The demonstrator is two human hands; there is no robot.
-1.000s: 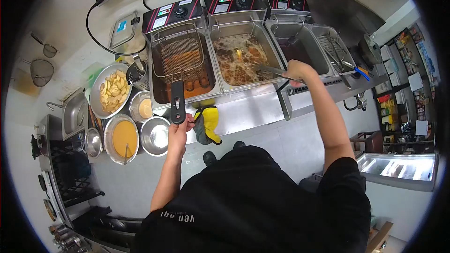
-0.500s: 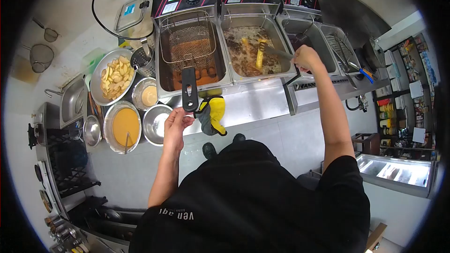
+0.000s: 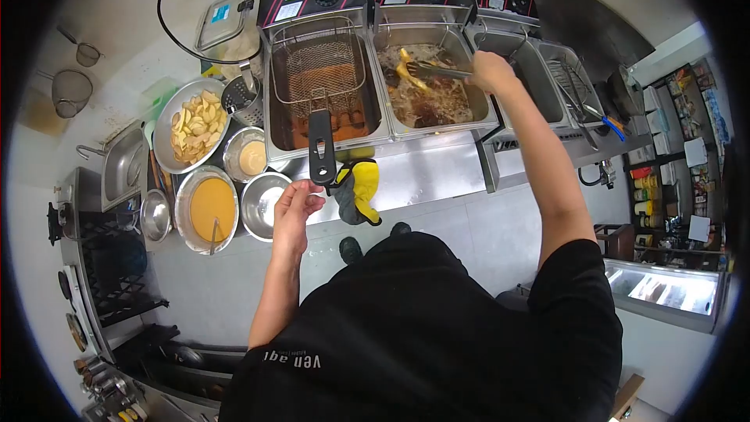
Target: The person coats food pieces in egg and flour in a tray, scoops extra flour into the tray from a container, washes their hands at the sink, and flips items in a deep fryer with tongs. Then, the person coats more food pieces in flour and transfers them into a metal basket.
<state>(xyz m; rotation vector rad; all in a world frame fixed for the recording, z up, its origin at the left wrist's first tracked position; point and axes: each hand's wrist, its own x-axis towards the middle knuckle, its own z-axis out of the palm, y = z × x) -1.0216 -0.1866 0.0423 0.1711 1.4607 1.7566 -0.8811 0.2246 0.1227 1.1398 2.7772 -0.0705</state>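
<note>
My right hand [image 3: 494,74] is closed round metal tongs [image 3: 447,71] over the middle fryer [image 3: 483,126]. The tongs' tips are at a yellow fried piece [image 3: 410,70] among bubbling oil. On the left, my left hand [image 3: 298,205] has its fingers curled just below the black handle [image 3: 320,148] of a wire basket [image 3: 319,70]; whether something is between them I cannot make out. That basket rests over brown oil in the left fryer [image 3: 277,137]. A yellow and grey glove [image 3: 362,191] hangs at the counter edge, right of that hand.
Left of the fryers are a bowl of potato wedges [image 3: 197,129], a bowl of orange batter [image 3: 211,211], an empty steel bowl [image 3: 264,207] and a perforated ladle [image 3: 241,94]. The right fryer [image 3: 527,78] and blue-handled tongs [image 3: 608,121] are on the right.
My right hand and the tongs have moved up and left over the middle fryer. The yellow piece has shifted left and tilted. The view has shifted, and my left hand stays near the basket handle.
</note>
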